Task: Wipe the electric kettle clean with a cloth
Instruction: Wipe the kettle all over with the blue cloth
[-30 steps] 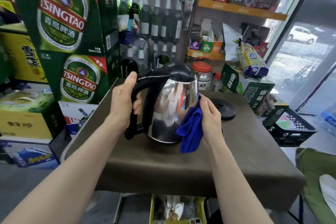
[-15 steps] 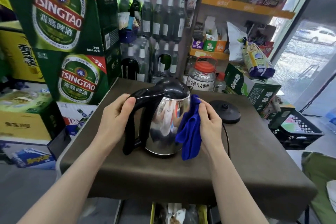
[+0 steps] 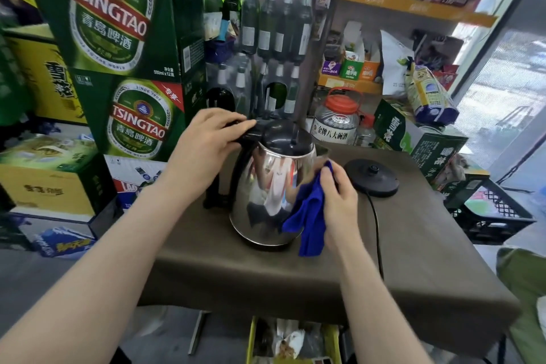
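Centrally, slightly below mid-frame, the electric kettle [image 3: 266, 186] rests on the brown-covered table [image 3: 413, 260], lifted off its black power base [image 3: 370, 177], which sits just to the right with its cord [image 3: 376, 230] trailing toward the lower edge of the frame. The left hand [image 3: 204, 148] grasps the top of the black handle [image 3: 236, 168], fingers curled over it beside the lid [image 3: 283, 136], steadying the vessel. The right hand [image 3: 339, 195] holds a bunched blue cloth [image 3: 310, 216] and presses it against the right flank of the steel body, below the spout [image 3: 322, 152]; the loose end of the cloth hangs down to the table.

Progress, as a judgement: wiping is under way, at the right side of the body. The steel facing the camera is bright and mirror-like, yet the view cannot show which areas have already been wiped. Likely remaining are the lid, the handle, the far side and the underside, none of which the cloth touches here.

Green beer cartons [image 3: 118, 23] fill the upper left of the frame; a clear jar with an orange cap [image 3: 336, 121] stands behind the kettle.
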Motion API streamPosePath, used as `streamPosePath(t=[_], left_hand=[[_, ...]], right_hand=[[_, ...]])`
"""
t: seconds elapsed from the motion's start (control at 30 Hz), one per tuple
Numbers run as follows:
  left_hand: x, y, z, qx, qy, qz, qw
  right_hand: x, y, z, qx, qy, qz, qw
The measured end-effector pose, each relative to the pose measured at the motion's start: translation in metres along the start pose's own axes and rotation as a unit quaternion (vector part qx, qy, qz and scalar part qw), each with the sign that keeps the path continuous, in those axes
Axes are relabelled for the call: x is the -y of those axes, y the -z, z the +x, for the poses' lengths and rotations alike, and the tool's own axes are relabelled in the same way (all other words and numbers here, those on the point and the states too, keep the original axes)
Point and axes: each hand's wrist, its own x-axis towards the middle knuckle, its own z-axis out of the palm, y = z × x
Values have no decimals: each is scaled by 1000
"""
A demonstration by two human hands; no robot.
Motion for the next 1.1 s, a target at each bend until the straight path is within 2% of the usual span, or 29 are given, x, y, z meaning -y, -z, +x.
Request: streamPosePath(t=[0.13,0.3,0.43,0.57,0.7,0.77,0.93,1.0,1.1], left_hand=[[-3,-7,10,-15,11,22,1000],[-44,-7,-6,9,49,-105,993],[-51,-7,-11,64,38,-95,993],[-53,-11,-9,67,56,-94,992],[-52,-11,-8,67,55,-96,992],[-51,-11,-8,71,53,-101,991],[-48,-6,-6,88,41,-104,990],[-46,-3,-4,93,38,-108,989],[-42,-2,-3,101,31,-118,987]], right_hand=[[-11,-15,-59,-64,85,-47,993],[-6,-21,-61,-84,104,-50,990],[20,-15,-16,-44,102,-14,994],[14,-15,3,-3,104,0,995],[-50,-8,-44,-33,9,-46,998],[-58,-2,-51,-31,-32,-38,998],[10,-5,-15,4,78,15,997],[28,-9,3,32,77,53,995],[18,-10,12,28,33,42,998]])
